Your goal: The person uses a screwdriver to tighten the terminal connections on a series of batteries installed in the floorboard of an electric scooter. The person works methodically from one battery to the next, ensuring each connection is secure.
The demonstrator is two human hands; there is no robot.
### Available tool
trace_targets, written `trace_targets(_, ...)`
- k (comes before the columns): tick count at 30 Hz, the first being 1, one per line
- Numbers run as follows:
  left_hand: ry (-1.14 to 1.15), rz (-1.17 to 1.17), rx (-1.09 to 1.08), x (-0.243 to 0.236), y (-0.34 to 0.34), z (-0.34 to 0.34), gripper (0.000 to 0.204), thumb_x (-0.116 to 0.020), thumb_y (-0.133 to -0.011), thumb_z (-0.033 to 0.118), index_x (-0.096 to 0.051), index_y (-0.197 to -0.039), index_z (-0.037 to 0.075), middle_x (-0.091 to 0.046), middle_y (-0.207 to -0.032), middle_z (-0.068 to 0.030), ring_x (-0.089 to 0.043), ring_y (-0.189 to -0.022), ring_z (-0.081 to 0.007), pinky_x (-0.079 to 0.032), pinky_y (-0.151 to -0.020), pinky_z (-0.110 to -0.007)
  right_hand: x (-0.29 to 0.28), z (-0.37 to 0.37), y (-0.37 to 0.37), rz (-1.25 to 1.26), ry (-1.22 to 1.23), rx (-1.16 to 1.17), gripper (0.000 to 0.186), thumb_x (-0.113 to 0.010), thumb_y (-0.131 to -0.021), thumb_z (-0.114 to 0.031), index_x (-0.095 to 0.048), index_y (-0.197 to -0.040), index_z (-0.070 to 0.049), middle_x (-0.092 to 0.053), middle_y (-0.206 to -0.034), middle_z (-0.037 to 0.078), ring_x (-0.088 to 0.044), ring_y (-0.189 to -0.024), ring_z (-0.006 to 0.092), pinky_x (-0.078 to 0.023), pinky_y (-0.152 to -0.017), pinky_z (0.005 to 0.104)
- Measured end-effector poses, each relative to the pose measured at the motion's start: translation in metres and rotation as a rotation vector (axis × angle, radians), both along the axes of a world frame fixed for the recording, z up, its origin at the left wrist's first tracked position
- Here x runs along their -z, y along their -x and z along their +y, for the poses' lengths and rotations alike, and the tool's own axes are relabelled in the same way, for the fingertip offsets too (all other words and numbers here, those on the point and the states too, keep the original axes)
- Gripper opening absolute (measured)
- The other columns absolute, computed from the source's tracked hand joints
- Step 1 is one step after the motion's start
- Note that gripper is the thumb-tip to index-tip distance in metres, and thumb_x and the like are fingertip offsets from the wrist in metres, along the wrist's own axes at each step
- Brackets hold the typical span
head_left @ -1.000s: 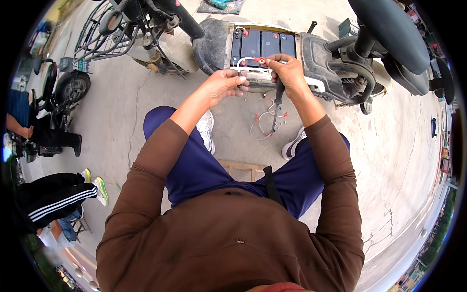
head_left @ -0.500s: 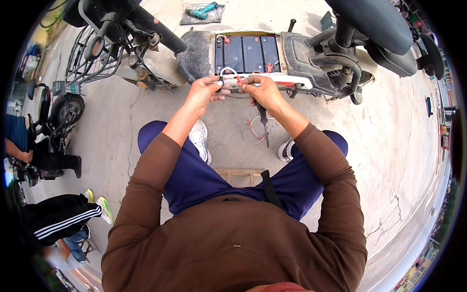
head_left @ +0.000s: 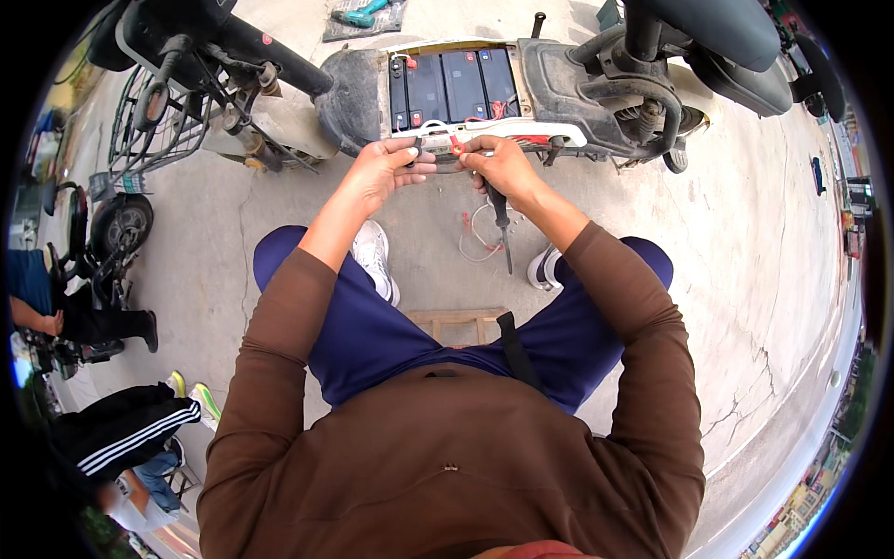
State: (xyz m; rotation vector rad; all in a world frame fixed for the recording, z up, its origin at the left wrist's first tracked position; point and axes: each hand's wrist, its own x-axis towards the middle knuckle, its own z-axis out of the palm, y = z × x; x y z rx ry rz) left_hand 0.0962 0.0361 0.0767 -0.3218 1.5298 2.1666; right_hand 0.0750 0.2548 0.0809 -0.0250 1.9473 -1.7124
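Note:
Both my hands are at the near edge of an electric scooter's open footboard, over a row of black batteries [head_left: 463,90]. My left hand [head_left: 377,174] pinches the black end of a short white wire [head_left: 435,123] between thumb and fingertips, the other fingers loosely spread. The wire bends across to a red end [head_left: 457,147], which the thumb and forefinger of my right hand [head_left: 504,170] hold. Tucked in that same hand is a dark-handled screwdriver [head_left: 501,214], its shaft pointing down toward me. Red wires and terminals [head_left: 484,112] show on the batteries.
A teal power drill [head_left: 358,14] lies on a dark mat beyond the scooter. Loose thin wire [head_left: 480,233] is on the concrete between my shoes. The scooter's seat [head_left: 717,33] overhangs at right, its front basket [head_left: 154,112] at left. People and another scooter [head_left: 121,224] are farther left.
The scooter has shifted up and left in the picture as the view moved. Both hands keep their pinch, and the white wire's arch looks lower.

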Motion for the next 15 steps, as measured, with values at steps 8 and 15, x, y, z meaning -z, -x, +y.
trace_targets(8, 0.132, 0.008, -0.020, -0.007, 0.001, 0.009, 0.041, -0.056, -0.087, 0.011, -0.044, -0.123, -0.004, -0.063, -0.105, -0.0183, -0.064, -0.094, -0.0250, -0.050, -0.072, -0.029, -0.009, 0.028, 0.018, 0.040, -0.045, 0.170, 0.022, -0.067, -0.080, -0.014, -0.061, -0.095, 0.001, -0.055, -0.064, 0.002, -0.051, -0.052, 0.0082, -0.044, -0.046, 0.0228)
trace_targets(15, 0.142, 0.009, 0.005, -0.003, 0.005, 0.014, 0.031, -0.055, -0.088, 0.013, -0.050, -0.116, 0.000, -0.064, -0.104, -0.0147, -0.064, -0.090, -0.0211, -0.048, -0.072, -0.029, -0.030, 0.060, 0.035, 0.203, 0.027, 0.276, 0.023, -0.064, -0.083, -0.019, -0.062, -0.095, 0.001, -0.057, -0.065, 0.002, -0.050, -0.050, 0.0073, -0.042, -0.047, 0.0210)
